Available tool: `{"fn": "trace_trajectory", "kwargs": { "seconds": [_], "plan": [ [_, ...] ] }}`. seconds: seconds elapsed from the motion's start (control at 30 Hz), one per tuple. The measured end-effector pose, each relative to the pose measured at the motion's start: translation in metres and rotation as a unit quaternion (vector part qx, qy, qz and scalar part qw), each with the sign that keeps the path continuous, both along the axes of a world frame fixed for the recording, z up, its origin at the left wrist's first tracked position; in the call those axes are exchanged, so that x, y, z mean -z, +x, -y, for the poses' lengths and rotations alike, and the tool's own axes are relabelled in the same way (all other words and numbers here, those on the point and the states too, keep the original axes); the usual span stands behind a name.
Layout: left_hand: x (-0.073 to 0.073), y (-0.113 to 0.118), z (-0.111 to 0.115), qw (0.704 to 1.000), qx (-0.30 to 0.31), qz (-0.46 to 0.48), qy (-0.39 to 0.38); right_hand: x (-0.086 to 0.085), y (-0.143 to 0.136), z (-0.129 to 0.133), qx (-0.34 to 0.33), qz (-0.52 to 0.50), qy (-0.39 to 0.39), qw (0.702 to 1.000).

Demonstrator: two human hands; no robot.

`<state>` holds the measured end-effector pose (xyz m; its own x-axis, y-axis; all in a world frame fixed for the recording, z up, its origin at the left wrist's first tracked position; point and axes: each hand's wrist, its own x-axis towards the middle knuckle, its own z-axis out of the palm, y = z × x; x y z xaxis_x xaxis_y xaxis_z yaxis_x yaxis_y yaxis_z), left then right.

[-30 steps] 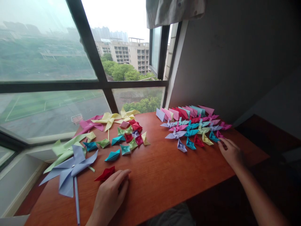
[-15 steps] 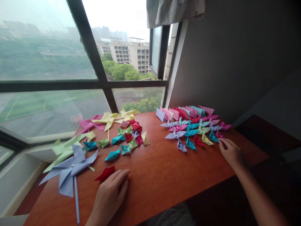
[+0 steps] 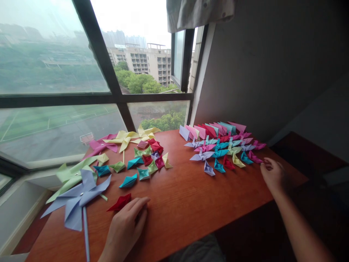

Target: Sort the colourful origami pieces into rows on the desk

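Observation:
My left hand (image 3: pixel 127 223) rests on the wooden table (image 3: pixel 174 218), right beside a red paper boat (image 3: pixel 120 202); its fingers are loosely apart and nothing shows in them. At the right, my right hand (image 3: pixel 273 174) hovers by the end of the front row of boats, near a magenta boat (image 3: pixel 255 157), fingers curled slightly apart and holding nothing visible. That row also has a blue boat (image 3: pixel 246 158), a yellow boat (image 3: pixel 238 160), a red boat (image 3: pixel 228 163) and a lavender boat (image 3: pixel 209 168). Several paper cranes (image 3: pixel 203 155) stand in rows behind them.
Pinwheels lie at the left, including a lavender pinwheel (image 3: pixel 81 194), a green pinwheel (image 3: pixel 72 176) and a magenta pinwheel (image 3: pixel 103 145). More small boats cluster mid-table, a blue boat (image 3: pixel 128 181) among them. Folded paper planes (image 3: pixel 209 130) line the back, near the window and wall.
My right hand has drawn back to the right from the magenta boat, which now shows fully. My left hand stays beside the red boat. The view has shifted slightly.

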<state>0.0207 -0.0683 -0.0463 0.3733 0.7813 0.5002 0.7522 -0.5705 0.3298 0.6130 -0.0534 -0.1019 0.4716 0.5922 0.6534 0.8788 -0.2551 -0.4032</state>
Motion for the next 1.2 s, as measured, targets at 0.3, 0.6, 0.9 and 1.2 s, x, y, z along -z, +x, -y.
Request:
{"fn": "trace_trajectory", "kwargs": {
  "seconds": [0.3, 0.6, 0.9, 1.2],
  "plan": [
    [0.000, 0.000, -0.001, 1.000, 0.002, 0.000, 0.004, 0.005, 0.003, -0.009, -0.019, -0.024, -0.002, 1.000],
    [0.003, -0.002, 0.000, 1.000, -0.002, -0.008, -0.001, 0.010, 0.010, -0.015, -0.029, 0.004, -0.014, 0.999],
    [0.005, -0.002, 0.000, 1.000, -0.003, -0.008, -0.006, 0.010, 0.008, -0.016, -0.028, 0.004, -0.022, 0.999],
    [0.004, -0.001, -0.001, 1.000, -0.004, -0.004, -0.005, 0.010, 0.008, -0.015, -0.011, 0.011, -0.020, 1.000]
  ]
}}
